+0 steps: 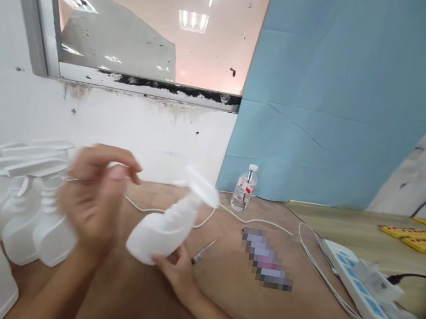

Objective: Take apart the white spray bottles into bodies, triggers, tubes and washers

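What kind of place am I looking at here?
Probably a workshop or small factory bench: many matching white plastic spray bottles crowd the left side, a long white power strip with blue sockets lies at right, and the white wall is stained.

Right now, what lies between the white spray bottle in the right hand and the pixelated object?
In the head view, a slim pointed tool lies between them; a white cable curves nearer the spray bottle.

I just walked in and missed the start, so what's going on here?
A person's right grip holds a tilted white spray bottle. The left grip, blurred, is up beside it with nothing visible in it. More white bottles stand grouped at the left, and a pen-like tool lies by the right grip.
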`<state>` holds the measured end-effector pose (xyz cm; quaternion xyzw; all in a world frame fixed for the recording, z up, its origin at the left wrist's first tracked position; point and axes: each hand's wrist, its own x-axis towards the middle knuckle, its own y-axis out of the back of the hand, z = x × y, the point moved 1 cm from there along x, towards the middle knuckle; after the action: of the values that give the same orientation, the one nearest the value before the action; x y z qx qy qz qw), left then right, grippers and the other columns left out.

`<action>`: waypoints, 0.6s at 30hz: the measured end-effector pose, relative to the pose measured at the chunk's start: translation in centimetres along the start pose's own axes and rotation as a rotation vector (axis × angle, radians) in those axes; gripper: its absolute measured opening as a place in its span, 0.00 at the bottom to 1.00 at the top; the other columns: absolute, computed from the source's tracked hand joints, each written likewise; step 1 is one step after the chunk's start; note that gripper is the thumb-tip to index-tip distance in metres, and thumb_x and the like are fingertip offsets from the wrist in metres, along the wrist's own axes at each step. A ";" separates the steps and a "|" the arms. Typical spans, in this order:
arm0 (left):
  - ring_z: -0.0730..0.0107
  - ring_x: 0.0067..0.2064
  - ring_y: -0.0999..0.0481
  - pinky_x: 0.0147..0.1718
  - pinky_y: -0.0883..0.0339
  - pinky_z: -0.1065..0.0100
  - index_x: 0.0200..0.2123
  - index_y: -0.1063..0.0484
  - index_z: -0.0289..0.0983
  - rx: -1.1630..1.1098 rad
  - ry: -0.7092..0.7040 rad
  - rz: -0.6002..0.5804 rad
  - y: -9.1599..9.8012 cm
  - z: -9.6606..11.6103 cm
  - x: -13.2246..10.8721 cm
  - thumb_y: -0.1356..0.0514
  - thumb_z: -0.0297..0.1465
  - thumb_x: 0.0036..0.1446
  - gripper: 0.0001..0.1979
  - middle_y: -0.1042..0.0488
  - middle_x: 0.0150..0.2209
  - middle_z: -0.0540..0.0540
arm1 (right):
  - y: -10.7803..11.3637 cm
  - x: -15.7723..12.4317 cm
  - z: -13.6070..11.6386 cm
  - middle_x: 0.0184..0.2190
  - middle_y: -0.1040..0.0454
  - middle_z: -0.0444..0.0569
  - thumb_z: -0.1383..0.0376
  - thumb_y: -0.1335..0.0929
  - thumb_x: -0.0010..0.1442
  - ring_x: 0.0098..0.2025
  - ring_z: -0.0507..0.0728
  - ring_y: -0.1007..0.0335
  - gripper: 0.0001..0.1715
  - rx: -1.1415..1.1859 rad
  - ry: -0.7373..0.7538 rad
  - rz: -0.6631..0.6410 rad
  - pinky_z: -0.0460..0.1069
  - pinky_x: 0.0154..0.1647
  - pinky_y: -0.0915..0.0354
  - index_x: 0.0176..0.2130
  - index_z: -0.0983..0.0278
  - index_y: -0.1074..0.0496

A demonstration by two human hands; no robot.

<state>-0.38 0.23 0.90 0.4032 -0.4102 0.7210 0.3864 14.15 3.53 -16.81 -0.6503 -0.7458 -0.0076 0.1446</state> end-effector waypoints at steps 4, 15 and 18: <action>0.64 0.52 0.32 0.51 0.37 0.64 0.48 0.35 0.41 -0.147 0.668 -0.229 -1.7 -7.2 -7.3 0.35 0.39 0.50 0.22 0.34 0.52 0.45 | 4.5 1.4 -0.7 0.44 0.22 0.56 0.55 0.24 0.44 0.48 0.66 0.27 0.28 0.017 0.006 0.146 0.59 0.52 0.35 0.42 0.66 0.28; 0.56 0.43 0.25 0.31 0.27 0.62 0.53 0.38 0.37 -0.365 1.230 -0.508 1.9 -10.8 -14.7 0.35 0.39 0.50 0.29 0.28 0.49 0.38 | 6.6 2.6 -0.2 0.41 0.21 0.49 0.54 0.24 0.46 0.47 0.61 0.29 0.22 0.134 0.021 0.137 0.53 0.49 0.36 0.39 0.62 0.25; 0.62 0.43 0.28 0.38 0.31 0.66 0.47 0.35 0.38 -0.329 1.160 -0.500 2.8 -11.3 -14.0 0.31 0.35 0.45 0.26 0.26 0.43 0.44 | 8.2 3.5 -0.4 0.34 0.23 0.45 0.49 0.27 0.48 0.33 0.55 0.30 0.23 0.242 0.057 0.218 0.48 0.34 0.35 0.39 0.61 0.28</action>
<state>-0.53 6.21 -16.31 -0.0325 -0.1338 0.6378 0.7578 21.79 8.05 -17.05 -0.7047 -0.6618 0.0797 0.2430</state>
